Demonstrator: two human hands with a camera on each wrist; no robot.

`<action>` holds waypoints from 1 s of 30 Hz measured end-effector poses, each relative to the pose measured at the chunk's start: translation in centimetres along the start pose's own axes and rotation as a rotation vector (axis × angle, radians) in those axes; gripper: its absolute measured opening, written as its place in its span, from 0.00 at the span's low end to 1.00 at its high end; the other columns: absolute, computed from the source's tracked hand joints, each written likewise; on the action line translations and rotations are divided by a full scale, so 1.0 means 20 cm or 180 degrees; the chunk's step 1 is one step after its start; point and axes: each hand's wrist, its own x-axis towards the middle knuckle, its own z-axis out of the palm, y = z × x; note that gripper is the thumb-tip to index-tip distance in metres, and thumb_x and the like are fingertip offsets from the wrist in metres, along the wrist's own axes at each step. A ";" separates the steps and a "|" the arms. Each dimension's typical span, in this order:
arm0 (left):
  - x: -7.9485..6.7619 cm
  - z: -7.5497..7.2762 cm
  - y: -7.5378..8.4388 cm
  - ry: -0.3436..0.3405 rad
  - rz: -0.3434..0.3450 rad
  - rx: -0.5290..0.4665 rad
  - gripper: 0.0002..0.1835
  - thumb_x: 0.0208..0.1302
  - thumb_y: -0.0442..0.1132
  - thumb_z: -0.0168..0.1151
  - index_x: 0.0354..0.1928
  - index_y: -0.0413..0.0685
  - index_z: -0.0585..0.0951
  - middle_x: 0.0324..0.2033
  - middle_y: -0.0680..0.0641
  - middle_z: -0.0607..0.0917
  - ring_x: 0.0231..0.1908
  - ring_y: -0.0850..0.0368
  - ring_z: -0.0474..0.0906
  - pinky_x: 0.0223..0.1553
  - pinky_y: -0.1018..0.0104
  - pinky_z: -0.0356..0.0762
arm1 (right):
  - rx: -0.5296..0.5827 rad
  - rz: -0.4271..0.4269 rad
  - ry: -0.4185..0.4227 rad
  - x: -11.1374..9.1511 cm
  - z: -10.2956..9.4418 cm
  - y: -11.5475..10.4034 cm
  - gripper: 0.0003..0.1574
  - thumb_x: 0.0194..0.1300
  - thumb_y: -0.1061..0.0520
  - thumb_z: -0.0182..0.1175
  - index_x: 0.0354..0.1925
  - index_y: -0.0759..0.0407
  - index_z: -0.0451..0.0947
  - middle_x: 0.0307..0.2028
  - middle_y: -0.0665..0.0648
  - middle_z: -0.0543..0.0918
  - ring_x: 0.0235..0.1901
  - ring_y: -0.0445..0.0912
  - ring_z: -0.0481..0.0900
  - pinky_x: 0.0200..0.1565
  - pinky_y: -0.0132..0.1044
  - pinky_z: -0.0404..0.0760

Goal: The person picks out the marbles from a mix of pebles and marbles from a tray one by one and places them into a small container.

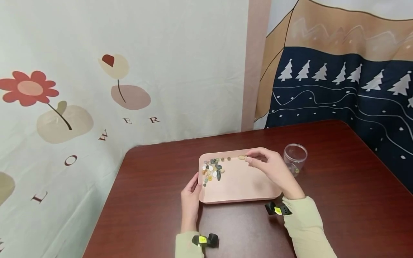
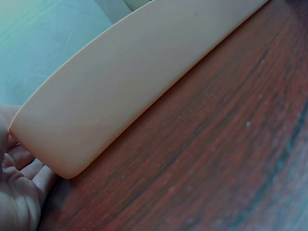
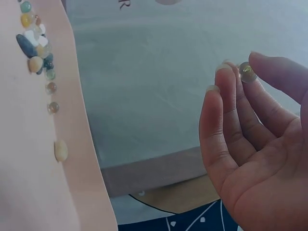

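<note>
A pale pink rectangular tray (image 1: 245,184) lies on the table. At its left side my left hand (image 1: 189,199) grips the rim; the left wrist view shows the fingers (image 2: 31,168) at the tray's corner. Over the far right part of the tray is my right hand (image 1: 274,170). In the right wrist view it pinches a clear glass marble (image 3: 248,72) with a yellow-green swirl between thumb and fingertips. Pebbles and marbles (image 1: 213,170) cluster in the tray's far left corner. Two marbles (image 3: 52,97) and a cream pebble (image 3: 61,150) run along the far edge.
A clear plastic jar (image 1: 295,157) stands right of the tray, with a few small pieces low inside. The dark red wooden table (image 1: 155,179) meets printed curtains (image 1: 193,71) behind it. Each wrist wears a black strap camera (image 1: 206,240).
</note>
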 end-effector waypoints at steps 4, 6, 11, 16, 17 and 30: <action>-0.01 0.01 0.00 -0.0047 -0.0070 -0.0028 0.18 0.61 0.36 0.55 0.54 0.53 0.75 0.53 0.51 0.75 0.53 0.59 0.70 0.49 0.70 0.70 | 0.0041 0.0088 0.0051 -0.02 -0.02 0.02 0.19 0.56 0.46 0.61 0.43 0.53 0.77 0.38 0.51 0.80 0.35 0.45 0.79 0.42 0.37 0.77; -0.01 0.01 0.00 -0.0062 -0.0120 -0.0047 0.19 0.61 0.36 0.55 0.55 0.53 0.75 0.53 0.51 0.75 0.53 0.59 0.69 0.49 0.69 0.70 | 0.0068 0.0083 0.0091 -0.02 -0.03 0.04 0.18 0.55 0.45 0.61 0.43 0.50 0.77 0.37 0.51 0.80 0.35 0.45 0.79 0.42 0.37 0.77; -0.02 0.02 0.00 -0.0057 -0.0148 -0.0035 0.18 0.62 0.37 0.55 0.55 0.56 0.75 0.54 0.52 0.74 0.54 0.59 0.69 0.49 0.69 0.70 | 0.0188 -0.0023 0.0173 -0.04 -0.05 0.05 0.20 0.55 0.45 0.61 0.44 0.52 0.76 0.37 0.52 0.81 0.35 0.45 0.80 0.42 0.36 0.77; -0.03 0.02 -0.01 -0.0009 -0.0076 0.0001 0.18 0.61 0.36 0.55 0.54 0.55 0.76 0.52 0.52 0.75 0.53 0.60 0.70 0.49 0.70 0.70 | 0.0268 -0.0017 0.0256 -0.05 -0.07 0.05 0.21 0.55 0.46 0.61 0.45 0.54 0.75 0.36 0.55 0.80 0.35 0.46 0.80 0.41 0.35 0.78; -0.03 0.02 -0.01 0.0002 -0.0052 0.0010 0.18 0.61 0.36 0.55 0.54 0.55 0.76 0.52 0.52 0.76 0.53 0.60 0.70 0.48 0.70 0.70 | 0.0288 -0.0008 0.0280 -0.05 -0.07 0.05 0.21 0.55 0.46 0.61 0.45 0.54 0.75 0.36 0.55 0.80 0.35 0.47 0.80 0.41 0.35 0.78; -0.01 0.01 0.00 0.0018 0.0013 0.0020 0.18 0.61 0.36 0.55 0.54 0.55 0.76 0.52 0.53 0.76 0.52 0.61 0.70 0.48 0.72 0.70 | 0.0190 -0.0016 0.0489 -0.04 -0.12 0.04 0.22 0.56 0.46 0.60 0.46 0.54 0.74 0.36 0.54 0.80 0.35 0.46 0.80 0.42 0.32 0.77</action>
